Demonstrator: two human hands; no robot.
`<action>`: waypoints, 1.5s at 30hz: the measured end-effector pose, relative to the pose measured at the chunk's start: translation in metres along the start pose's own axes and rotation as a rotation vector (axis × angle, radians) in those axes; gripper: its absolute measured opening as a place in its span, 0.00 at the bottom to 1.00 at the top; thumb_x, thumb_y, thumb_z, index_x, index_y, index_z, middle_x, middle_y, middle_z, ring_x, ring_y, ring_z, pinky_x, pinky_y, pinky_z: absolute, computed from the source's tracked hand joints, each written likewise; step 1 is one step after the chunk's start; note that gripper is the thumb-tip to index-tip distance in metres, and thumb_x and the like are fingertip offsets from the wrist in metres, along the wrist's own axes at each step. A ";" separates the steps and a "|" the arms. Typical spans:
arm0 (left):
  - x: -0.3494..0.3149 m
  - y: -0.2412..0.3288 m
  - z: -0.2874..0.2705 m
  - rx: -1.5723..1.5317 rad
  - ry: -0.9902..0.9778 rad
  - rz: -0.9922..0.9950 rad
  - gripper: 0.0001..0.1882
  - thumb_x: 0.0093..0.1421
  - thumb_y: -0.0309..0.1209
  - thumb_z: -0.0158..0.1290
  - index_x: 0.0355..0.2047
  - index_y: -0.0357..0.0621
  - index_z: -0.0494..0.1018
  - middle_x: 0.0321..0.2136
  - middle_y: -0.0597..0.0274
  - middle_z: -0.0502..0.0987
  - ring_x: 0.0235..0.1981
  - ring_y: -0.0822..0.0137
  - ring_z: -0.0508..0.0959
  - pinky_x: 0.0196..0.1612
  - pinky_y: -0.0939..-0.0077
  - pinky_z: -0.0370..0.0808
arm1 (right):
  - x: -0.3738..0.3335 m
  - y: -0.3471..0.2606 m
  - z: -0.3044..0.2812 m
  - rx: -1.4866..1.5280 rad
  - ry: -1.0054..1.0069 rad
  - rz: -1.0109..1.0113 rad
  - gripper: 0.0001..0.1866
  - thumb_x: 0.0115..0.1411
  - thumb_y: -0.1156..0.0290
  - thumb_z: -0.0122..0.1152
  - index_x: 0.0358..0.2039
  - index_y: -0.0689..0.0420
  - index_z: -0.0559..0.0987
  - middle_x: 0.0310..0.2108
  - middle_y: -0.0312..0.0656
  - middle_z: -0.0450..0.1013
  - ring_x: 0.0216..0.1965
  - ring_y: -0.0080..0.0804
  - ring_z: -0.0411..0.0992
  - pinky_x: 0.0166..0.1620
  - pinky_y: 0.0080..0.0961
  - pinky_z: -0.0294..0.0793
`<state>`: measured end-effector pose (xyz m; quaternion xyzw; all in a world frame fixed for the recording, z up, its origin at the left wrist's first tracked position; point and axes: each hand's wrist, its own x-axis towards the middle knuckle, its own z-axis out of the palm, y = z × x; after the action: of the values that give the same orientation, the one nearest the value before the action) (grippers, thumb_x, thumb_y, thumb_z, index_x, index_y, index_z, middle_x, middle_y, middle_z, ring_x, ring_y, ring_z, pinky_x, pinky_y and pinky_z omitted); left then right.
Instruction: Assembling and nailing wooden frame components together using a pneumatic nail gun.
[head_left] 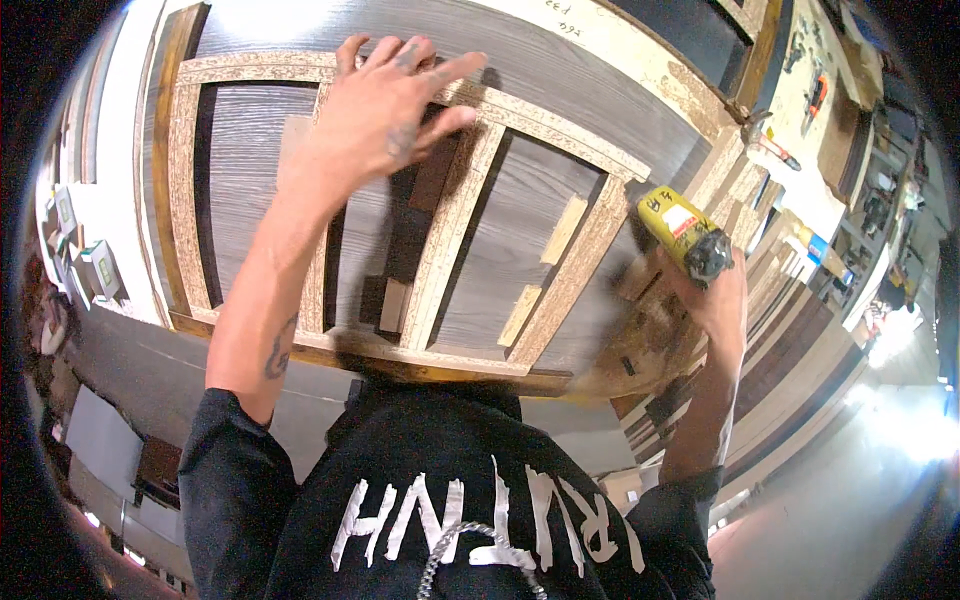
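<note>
A frame of speckled chipboard strips [460,230] lies on a grey wood-grain panel [255,150]. My left hand [385,125] is over the frame's far rail with its fingers spread, holding nothing. My right hand [718,300] grips a yellow tool with a black end [672,220], at the frame's far right corner. The tool's lower part is hidden, so its exact kind does not show. Small wood blocks [564,230] sit inside the frame against its strips, one of them [393,305] near the front edge.
To the right stand stacked board edges [790,350]. A hammer [775,150] and orange-handled pliers [816,98] lie on a pale surface at the far right. White boxes [100,270] are at the left. A long pale strip [600,50] runs along the far side.
</note>
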<state>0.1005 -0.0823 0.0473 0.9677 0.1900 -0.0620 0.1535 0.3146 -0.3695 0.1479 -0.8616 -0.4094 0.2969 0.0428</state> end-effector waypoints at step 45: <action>0.042 0.088 0.052 -0.258 0.042 0.221 0.23 0.58 0.26 0.53 0.56 0.47 0.72 0.53 0.61 0.74 0.57 0.62 0.69 0.60 0.55 0.61 | -0.019 0.034 0.011 0.374 -0.195 0.478 0.32 0.46 0.67 0.77 0.48 0.63 0.71 0.39 0.46 0.74 0.35 0.34 0.75 0.35 0.28 0.77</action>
<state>0.1699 -0.1622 0.0153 0.9561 0.0919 0.0004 0.2781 0.3227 -0.4074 0.1372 -0.8782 -0.1360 0.4496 0.0900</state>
